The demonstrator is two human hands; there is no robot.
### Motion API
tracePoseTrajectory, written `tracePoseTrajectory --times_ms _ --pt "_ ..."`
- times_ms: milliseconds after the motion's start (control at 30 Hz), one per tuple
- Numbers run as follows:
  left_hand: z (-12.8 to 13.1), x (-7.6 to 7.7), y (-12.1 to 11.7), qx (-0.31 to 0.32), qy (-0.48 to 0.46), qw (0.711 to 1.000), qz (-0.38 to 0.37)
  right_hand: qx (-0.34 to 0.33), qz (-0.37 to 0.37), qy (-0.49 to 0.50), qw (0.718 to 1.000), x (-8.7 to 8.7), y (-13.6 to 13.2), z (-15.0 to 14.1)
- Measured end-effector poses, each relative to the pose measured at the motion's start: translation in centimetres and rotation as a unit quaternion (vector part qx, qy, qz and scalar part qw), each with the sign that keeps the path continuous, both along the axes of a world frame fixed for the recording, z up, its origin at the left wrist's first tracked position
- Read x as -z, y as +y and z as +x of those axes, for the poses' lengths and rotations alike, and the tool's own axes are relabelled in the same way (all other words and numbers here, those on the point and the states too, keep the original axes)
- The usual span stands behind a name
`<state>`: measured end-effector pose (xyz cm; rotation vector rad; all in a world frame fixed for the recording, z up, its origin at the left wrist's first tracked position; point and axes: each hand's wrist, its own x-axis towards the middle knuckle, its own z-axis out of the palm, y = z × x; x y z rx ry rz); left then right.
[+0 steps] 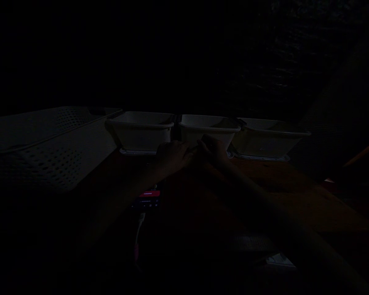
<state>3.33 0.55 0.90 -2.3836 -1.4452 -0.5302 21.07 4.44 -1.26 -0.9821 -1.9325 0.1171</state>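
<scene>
The whole view is very dark. My left hand (pixel 174 155) and my right hand (pixel 214 149) are close together over the wooden table (pixel 264 178), in front of the middle white bin (pixel 187 133). The fingers of each hand look bent and pinched together. Whatever they hold, if anything, is too dark to make out. Below my left hand lies a phone (pixel 149 200) with a lit screen, partly covered by my left forearm. A pale cable (pixel 139 229) runs from its lower end toward me.
Another white bin (pixel 144 137) stands to the left and a third bin (pixel 264 143) to the right, in one row. A large perforated basket (pixel 94 141) fills the far left. Near the lower right is a small pale object (pixel 280 259), its kind unclear.
</scene>
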Motion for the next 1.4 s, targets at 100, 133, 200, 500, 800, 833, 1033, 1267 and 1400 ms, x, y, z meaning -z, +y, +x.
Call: tracePoseTrajectory --times_ms 100,133,200,500,800,833,1033,1267,1400 --pt "0.0 -0.1 -0.2 0.006 -0.016 1.000 0.015 -0.005 0.001 -0.004 1.000 -0.4 -0.4 0.0" --pt "0.0 -0.2 -0.3 0.007 -0.020 1.000 0.021 -0.006 0.000 -0.007 1.000 -0.5 -0.5 0.0" --pt "0.1 -0.3 -0.4 0.001 -0.025 0.999 0.029 -0.011 -0.008 -0.020 1.000 -0.7 -0.7 -0.1" --pt "0.1 -0.2 -0.6 0.004 -0.004 0.999 0.033 -0.002 -0.036 -0.121 0.992 -0.3 -0.4 -0.3" --pt "0.1 -0.1 -0.6 0.010 0.005 1.000 0.010 0.037 -0.043 -0.144 0.988 0.5 0.0 -0.8" --pt "0.1 -0.1 -0.6 0.012 0.007 1.000 0.009 0.030 -0.039 -0.137 0.989 0.5 -0.2 -0.8" --pt "0.2 -0.1 -0.7 0.035 0.030 0.999 0.015 -0.034 -0.050 -0.061 0.996 0.1 -0.9 -0.7" --pt "0.1 0.0 -0.6 0.042 0.036 0.998 0.022 -0.028 -0.064 -0.068 0.995 0.3 -0.7 -0.7" --pt "0.1 0.1 -0.5 0.043 0.035 0.998 0.031 -0.035 -0.060 -0.070 0.995 0.4 -0.7 -0.7"
